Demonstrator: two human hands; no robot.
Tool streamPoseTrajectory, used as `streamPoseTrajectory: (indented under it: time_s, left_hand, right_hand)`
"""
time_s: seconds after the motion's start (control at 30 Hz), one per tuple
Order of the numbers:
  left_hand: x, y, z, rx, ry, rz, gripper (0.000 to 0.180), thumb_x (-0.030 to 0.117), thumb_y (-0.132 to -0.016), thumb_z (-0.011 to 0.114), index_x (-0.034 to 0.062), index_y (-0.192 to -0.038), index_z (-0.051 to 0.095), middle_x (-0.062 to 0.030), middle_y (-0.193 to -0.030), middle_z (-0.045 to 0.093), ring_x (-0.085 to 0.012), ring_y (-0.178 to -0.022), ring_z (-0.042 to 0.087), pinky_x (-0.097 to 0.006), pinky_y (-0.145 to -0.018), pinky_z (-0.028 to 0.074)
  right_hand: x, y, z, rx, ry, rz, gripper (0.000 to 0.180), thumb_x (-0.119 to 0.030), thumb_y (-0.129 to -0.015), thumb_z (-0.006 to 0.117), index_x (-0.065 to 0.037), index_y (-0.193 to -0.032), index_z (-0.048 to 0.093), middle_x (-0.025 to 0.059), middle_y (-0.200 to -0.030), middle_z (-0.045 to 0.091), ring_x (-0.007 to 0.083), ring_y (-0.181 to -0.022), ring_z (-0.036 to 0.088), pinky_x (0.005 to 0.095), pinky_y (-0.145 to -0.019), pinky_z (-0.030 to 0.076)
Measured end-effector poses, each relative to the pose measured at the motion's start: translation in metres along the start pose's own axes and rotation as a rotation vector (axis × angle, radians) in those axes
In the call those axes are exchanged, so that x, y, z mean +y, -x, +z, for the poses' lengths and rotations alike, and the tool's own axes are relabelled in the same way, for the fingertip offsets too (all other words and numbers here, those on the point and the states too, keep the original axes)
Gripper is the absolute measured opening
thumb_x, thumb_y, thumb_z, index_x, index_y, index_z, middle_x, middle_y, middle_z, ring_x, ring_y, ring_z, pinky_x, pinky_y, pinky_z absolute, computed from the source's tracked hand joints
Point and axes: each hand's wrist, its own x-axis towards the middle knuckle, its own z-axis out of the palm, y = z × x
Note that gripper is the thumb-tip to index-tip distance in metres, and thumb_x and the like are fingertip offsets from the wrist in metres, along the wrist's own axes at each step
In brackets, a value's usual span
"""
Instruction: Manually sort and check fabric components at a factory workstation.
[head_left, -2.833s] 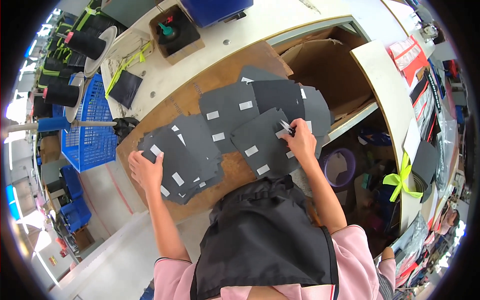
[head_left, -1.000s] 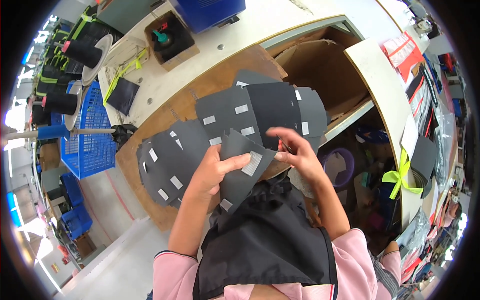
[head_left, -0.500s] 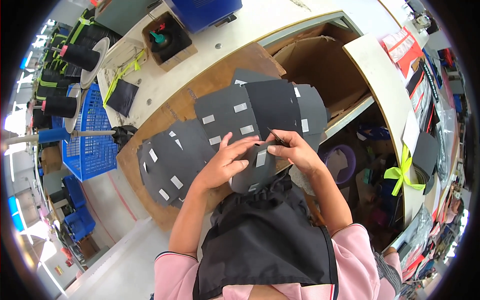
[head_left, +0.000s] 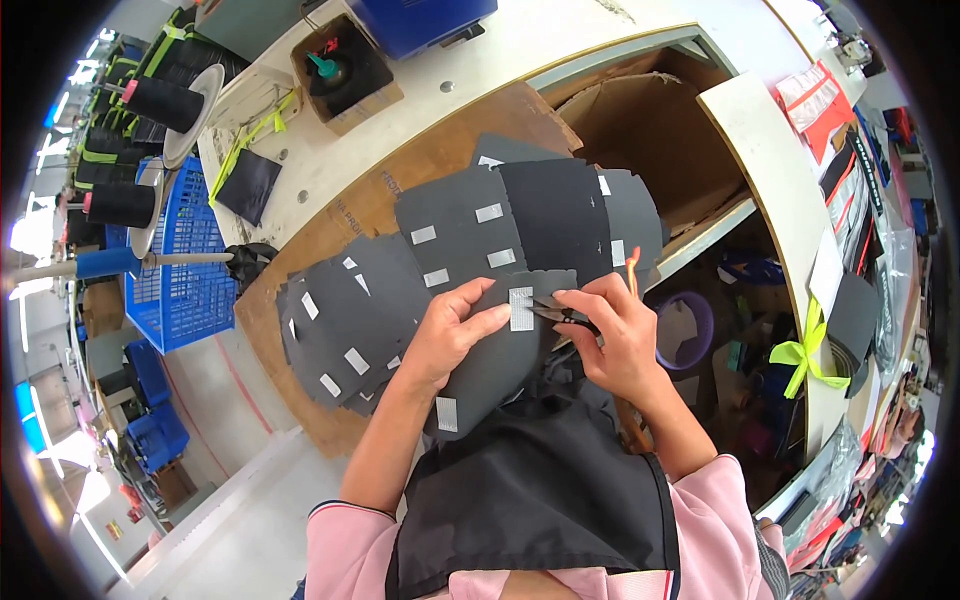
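My left hand [head_left: 448,335] pinches the upper left edge of a dark grey fabric panel [head_left: 495,365] held above my lap. Silver patches sit on this panel, one of them a rectangular patch [head_left: 521,309] just right of my left thumb. My right hand [head_left: 622,335] is closed around black thread snips [head_left: 565,313], whose tips touch or hover at that patch's right side. Beyond my hands lie overlapping stacks of similar panels, a left stack [head_left: 385,290] and a middle stack [head_left: 455,212], most bearing silver patches. A darker panel [head_left: 556,215] rests beside them.
The panels lie on a brown board [head_left: 420,150] over a white table [head_left: 480,65]. An open cardboard box [head_left: 650,125] sits in a recess at the right. Thread cones [head_left: 160,105], a blue basket [head_left: 185,290] and a small box [head_left: 345,110] stand to the left.
The held panel has been turned and laid flatter, so its silver patch faces up. My right hand has shifted slightly right and down, bringing the snips' tips toward the patch.
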Motion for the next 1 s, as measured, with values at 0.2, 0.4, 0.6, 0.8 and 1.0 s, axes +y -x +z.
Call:
streamPoseTrajectory:
  time_s: [0.2, 0.4, 0.6, 0.8, 1.0]
  left_hand:
    - [0.01, 0.006, 0.005, -0.018, -0.035, -0.042, 0.022, 0.013, -0.084, 0.059, 0.001, -0.103, 0.06, -0.0015, -0.087, 0.063, -0.0063, -0.074, 0.057, -0.02, -0.066, 0.047]
    - [0.013, 0.009, 0.007, 0.017, -0.051, -0.051, 0.022, 0.013, -0.083, 0.06, 0.0004, -0.101, 0.06, -0.0019, -0.083, 0.063, -0.0066, -0.069, 0.058, -0.021, -0.062, 0.047]
    - [0.019, 0.011, 0.01, -0.018, -0.093, -0.056, 0.023, 0.012, -0.083, 0.06, 0.0001, -0.103, 0.061, -0.0023, -0.084, 0.063, -0.0061, -0.07, 0.058, -0.02, -0.062, 0.047]
    - [0.016, 0.011, 0.008, -0.024, -0.137, -0.046, 0.023, 0.012, -0.083, 0.06, 0.0009, -0.103, 0.061, -0.0016, -0.084, 0.063, -0.0054, -0.07, 0.057, -0.02, -0.063, 0.047]
    - [0.022, 0.009, 0.008, 0.019, -0.208, 0.025, 0.022, 0.011, -0.083, 0.06, 0.0005, -0.102, 0.061, -0.0007, -0.083, 0.063, -0.0055, -0.071, 0.057, -0.02, -0.064, 0.046]
  right_hand:
    - [0.002, -0.004, 0.001, 0.027, -0.01, -0.082, 0.032, -0.003, -0.063, 0.072, -0.008, -0.093, 0.063, 0.005, -0.075, 0.053, 0.0202, -0.059, 0.053, 0.0299, -0.054, 0.044]
    - [0.002, 0.001, 0.002, 0.06, -0.129, 0.02, 0.033, -0.001, -0.061, 0.072, -0.006, -0.092, 0.063, 0.0056, -0.073, 0.053, 0.0215, -0.059, 0.054, 0.0309, -0.055, 0.045]
    - [0.0, -0.002, -0.006, -0.014, -0.105, -0.037, 0.032, 0.0, -0.061, 0.073, -0.006, -0.091, 0.063, 0.0064, -0.074, 0.054, 0.0218, -0.06, 0.054, 0.0317, -0.057, 0.046]
    - [0.0, -0.003, -0.007, -0.07, -0.043, -0.09, 0.035, 0.004, -0.061, 0.072, -0.004, -0.093, 0.063, 0.01, -0.076, 0.056, 0.0224, -0.064, 0.056, 0.0295, -0.056, 0.046]
    - [-0.001, -0.005, 0.0, -0.001, -0.135, -0.066, 0.031, 0.002, -0.063, 0.071, -0.006, -0.092, 0.063, 0.0068, -0.074, 0.053, 0.0216, -0.058, 0.054, 0.0318, -0.052, 0.044]
